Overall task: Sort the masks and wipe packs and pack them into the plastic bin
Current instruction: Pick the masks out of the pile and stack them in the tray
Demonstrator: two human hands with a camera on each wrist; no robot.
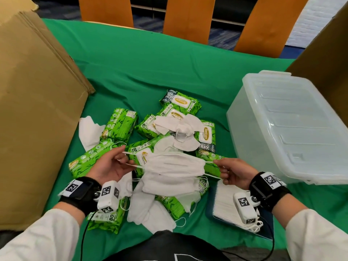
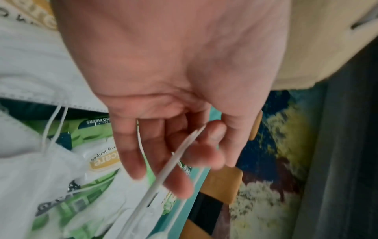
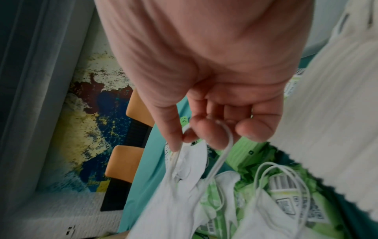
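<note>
A white mask [image 1: 174, 164] hangs stretched between my two hands above a pile. My left hand [image 1: 122, 160] pinches its left ear loop; in the left wrist view the loop [image 2: 163, 174] runs across my curled fingers [image 2: 178, 182]. My right hand [image 1: 222, 169] pinches the right ear loop, which the right wrist view shows looped round a fingertip [image 3: 204, 132] with the mask [image 3: 163, 203] hanging below. Under them lie several green wipe packs [image 1: 120, 125] mixed with loose white masks [image 1: 178, 129]. The translucent plastic bin [image 1: 288, 127] stands to the right.
A neat stack of white masks [image 1: 226, 202] lies on a blue tray by my right wrist. A large cardboard box [image 1: 33, 110] stands to the left, another [image 1: 331, 59] behind the bin. Green cloth [image 1: 150, 68] covers the table; orange chairs [image 1: 188, 17] line its far edge.
</note>
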